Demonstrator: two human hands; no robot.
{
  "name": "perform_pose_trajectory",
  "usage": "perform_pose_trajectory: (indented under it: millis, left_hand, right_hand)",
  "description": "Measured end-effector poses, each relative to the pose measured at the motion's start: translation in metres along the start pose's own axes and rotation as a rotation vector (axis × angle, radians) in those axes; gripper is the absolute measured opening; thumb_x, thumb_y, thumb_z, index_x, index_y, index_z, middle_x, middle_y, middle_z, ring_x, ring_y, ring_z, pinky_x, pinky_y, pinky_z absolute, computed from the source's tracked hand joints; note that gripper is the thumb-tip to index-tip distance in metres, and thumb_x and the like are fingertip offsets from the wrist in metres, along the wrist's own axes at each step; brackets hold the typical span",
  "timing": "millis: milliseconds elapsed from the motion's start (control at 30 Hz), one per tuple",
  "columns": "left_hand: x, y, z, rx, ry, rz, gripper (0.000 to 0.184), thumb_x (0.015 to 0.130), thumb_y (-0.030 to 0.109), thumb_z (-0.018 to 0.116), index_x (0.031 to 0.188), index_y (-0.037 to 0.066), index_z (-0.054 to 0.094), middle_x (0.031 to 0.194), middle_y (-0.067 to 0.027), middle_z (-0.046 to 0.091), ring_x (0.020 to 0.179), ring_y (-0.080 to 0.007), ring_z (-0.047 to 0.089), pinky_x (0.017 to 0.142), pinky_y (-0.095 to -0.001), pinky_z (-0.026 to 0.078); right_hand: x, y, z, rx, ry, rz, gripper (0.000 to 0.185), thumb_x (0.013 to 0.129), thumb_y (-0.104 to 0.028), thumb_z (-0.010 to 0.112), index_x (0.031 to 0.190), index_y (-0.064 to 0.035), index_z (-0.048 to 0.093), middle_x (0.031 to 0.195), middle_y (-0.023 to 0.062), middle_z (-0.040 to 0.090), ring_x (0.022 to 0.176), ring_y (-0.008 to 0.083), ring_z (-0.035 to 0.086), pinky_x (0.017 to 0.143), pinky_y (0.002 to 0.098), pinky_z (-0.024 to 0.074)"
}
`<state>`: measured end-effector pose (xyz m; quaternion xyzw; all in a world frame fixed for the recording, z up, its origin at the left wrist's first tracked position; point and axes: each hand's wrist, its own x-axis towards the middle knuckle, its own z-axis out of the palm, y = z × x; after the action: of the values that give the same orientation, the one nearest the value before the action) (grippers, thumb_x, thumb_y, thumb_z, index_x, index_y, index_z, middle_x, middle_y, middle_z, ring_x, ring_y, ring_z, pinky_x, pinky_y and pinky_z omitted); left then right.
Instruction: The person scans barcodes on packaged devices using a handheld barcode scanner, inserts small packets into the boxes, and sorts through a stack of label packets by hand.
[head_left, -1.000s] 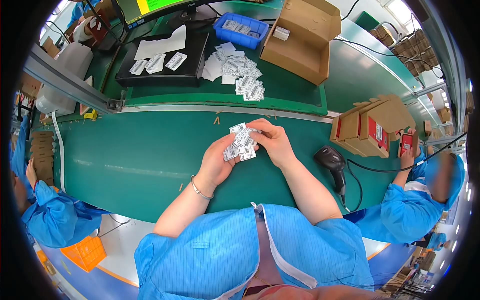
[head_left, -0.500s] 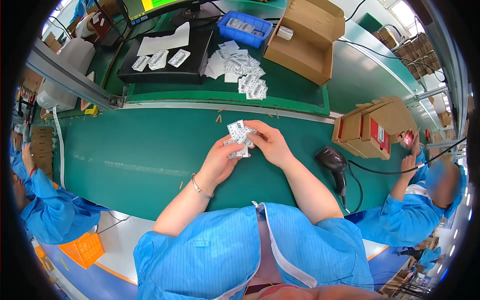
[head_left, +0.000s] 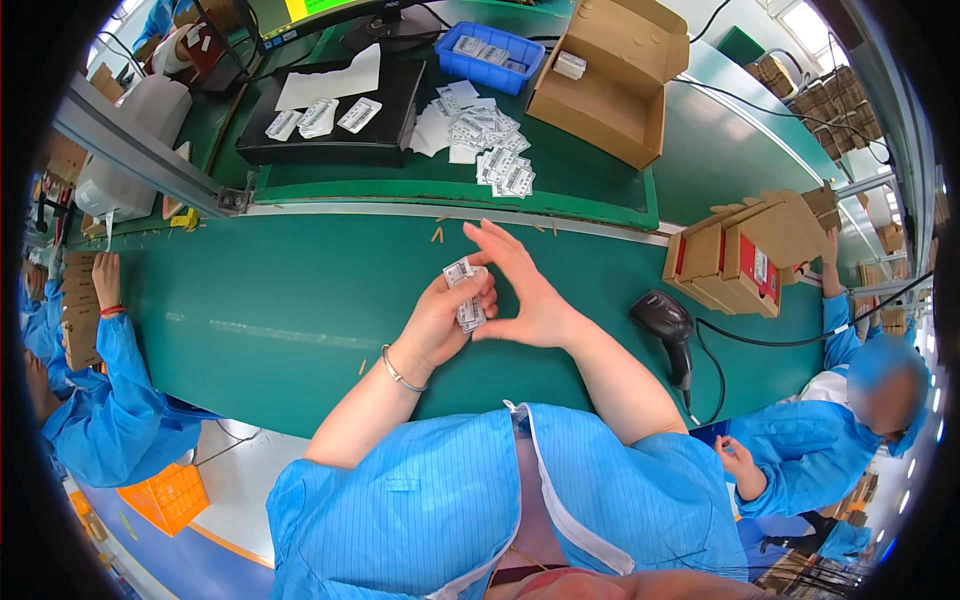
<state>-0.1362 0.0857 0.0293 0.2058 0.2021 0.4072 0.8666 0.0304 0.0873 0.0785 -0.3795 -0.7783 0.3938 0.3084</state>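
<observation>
Printed white labels [head_left: 466, 297] form a small stack in my left hand [head_left: 442, 318], whose thumb presses on top and whose fingers wrap round the far side. Just right of the stack is my right hand [head_left: 535, 305], its fingers stretched out and its thumb apart, with nothing in it. Beyond the green rail lies a loose pile of similar labels [head_left: 485, 135]. More labels [head_left: 318, 117] lie in small groups on a black box [head_left: 392, 140].
A barcode scanner [head_left: 665, 325] lies right of my right hand. Brown cartons [head_left: 705, 260] stand at the right. Behind are a blue bin [head_left: 487, 80] and an open cardboard box [head_left: 600, 115]. Co-workers in blue sit at the left [head_left: 125, 405] and right [head_left: 810, 440].
My right hand has let go of the labels and opened. The fanned labels are now a tighter stack in my left hand. Both co-workers have moved their arms.
</observation>
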Motion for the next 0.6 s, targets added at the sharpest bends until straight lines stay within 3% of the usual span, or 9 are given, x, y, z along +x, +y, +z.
perform_pose_trajectory:
  millis: [100, 200, 267, 333, 433, 500, 533, 567, 600]
  left_hand:
    - [-0.004, 0.003, 0.011, -0.035, 0.158, 0.008, 0.018, 0.088, 0.007, 0.055, 0.105, 0.001, 0.051, 0.09, -0.0068, 0.058, 0.078, -0.0162, 0.057, 0.07, -0.0296, 0.05]
    - [-0.003, 0.003, 0.018, 0.049, 0.228, -0.018, 0.021, 0.087, 0.006, 0.054, 0.108, 0.002, 0.051, 0.09, -0.0067, 0.058, 0.079, -0.0163, 0.058, 0.071, -0.0302, 0.05]
    - [-0.003, 0.004, 0.012, 0.059, 0.162, -0.013, 0.022, 0.086, 0.005, 0.055, 0.108, 0.002, 0.051, 0.091, -0.0065, 0.058, 0.08, -0.016, 0.058, 0.072, -0.0298, 0.05]
    - [-0.003, 0.004, 0.009, 0.071, 0.095, -0.007, 0.023, 0.085, 0.005, 0.055, 0.109, 0.003, 0.051, 0.092, -0.0062, 0.059, 0.08, -0.0158, 0.059, 0.072, -0.0294, 0.05]
    - [-0.002, 0.005, 0.012, 0.107, 0.071, -0.045, 0.022, 0.088, 0.011, 0.055, 0.109, 0.004, 0.051, 0.094, -0.0064, 0.059, 0.082, -0.0146, 0.059, 0.075, -0.0286, 0.049]
    - [-0.001, 0.005, 0.017, 0.046, 0.016, -0.04, 0.036, 0.096, 0.035, 0.046, 0.114, 0.004, 0.05, 0.094, -0.0071, 0.06, 0.086, -0.0159, 0.059, 0.081, -0.0309, 0.048]
    - [0.0, 0.005, 0.016, 0.046, 0.016, -0.04, 0.036, 0.096, 0.035, 0.046, 0.114, 0.004, 0.05, 0.094, -0.0071, 0.06, 0.086, -0.0159, 0.059, 0.081, -0.0309, 0.048]
    - [0.001, 0.005, 0.013, 0.011, -0.049, -0.042, 0.052, 0.094, 0.048, 0.036, 0.117, 0.003, 0.049, 0.096, -0.0082, 0.06, 0.091, -0.0178, 0.059, 0.084, -0.033, 0.047]
    - [0.002, 0.006, 0.012, -0.025, -0.113, -0.044, 0.069, 0.092, 0.062, 0.026, 0.12, 0.002, 0.048, 0.098, -0.0092, 0.061, 0.095, -0.0197, 0.059, 0.088, -0.0351, 0.046]
  right_hand:
    - [-0.003, 0.001, 0.014, -0.215, -0.005, -0.117, 0.101, 0.059, -0.022, 0.083, 0.143, -0.0095, 0.027, 0.15, 0.0082, 0.024, 0.138, 0.0327, 0.02, 0.112, 0.0492, 0.0178]
    - [-0.002, 0.0, 0.017, -0.337, 0.01, -0.14, 0.101, 0.057, -0.022, 0.083, 0.142, -0.011, 0.029, 0.141, 0.0089, 0.036, 0.137, 0.0317, 0.024, 0.112, 0.0502, 0.0162]
    - [-0.002, 0.001, 0.016, -0.39, 0.007, -0.134, 0.1, 0.057, -0.021, 0.082, 0.142, -0.0117, 0.029, 0.136, 0.0091, 0.042, 0.136, 0.0305, 0.026, 0.112, 0.0502, 0.0171]
    - [-0.002, 0.002, 0.016, -0.353, 0.076, -0.094, 0.091, 0.062, -0.012, 0.078, 0.14, -0.0098, 0.031, 0.126, 0.008, 0.051, 0.131, 0.0276, 0.034, 0.112, 0.05, 0.0166]
    - [-0.002, 0.008, 0.014, -0.242, 0.109, -0.056, 0.084, 0.065, -0.003, 0.072, 0.14, -0.0087, 0.033, 0.119, 0.0075, 0.055, 0.126, 0.0269, 0.041, 0.112, 0.0496, 0.019]
    - [-0.002, 0.01, 0.011, -0.219, 0.121, -0.045, 0.085, 0.065, -0.003, 0.071, 0.14, -0.0101, 0.032, 0.118, 0.0073, 0.054, 0.124, 0.0269, 0.042, 0.111, 0.0493, 0.0197]
    - [-0.002, 0.011, 0.01, -0.197, 0.132, -0.034, 0.086, 0.065, -0.003, 0.071, 0.14, -0.0114, 0.031, 0.117, 0.007, 0.053, 0.123, 0.0268, 0.042, 0.111, 0.0491, 0.0204]
    - [-0.003, 0.012, 0.01, -0.198, 0.132, -0.035, 0.086, 0.065, -0.003, 0.071, 0.14, -0.0114, 0.031, 0.117, 0.007, 0.053, 0.123, 0.0268, 0.042, 0.111, 0.0491, 0.0204]
    - [-0.003, 0.012, 0.01, -0.187, 0.14, -0.047, 0.087, 0.065, 0.001, 0.069, 0.141, -0.012, 0.03, 0.118, 0.0066, 0.053, 0.122, 0.0257, 0.044, 0.108, 0.0476, 0.0271]
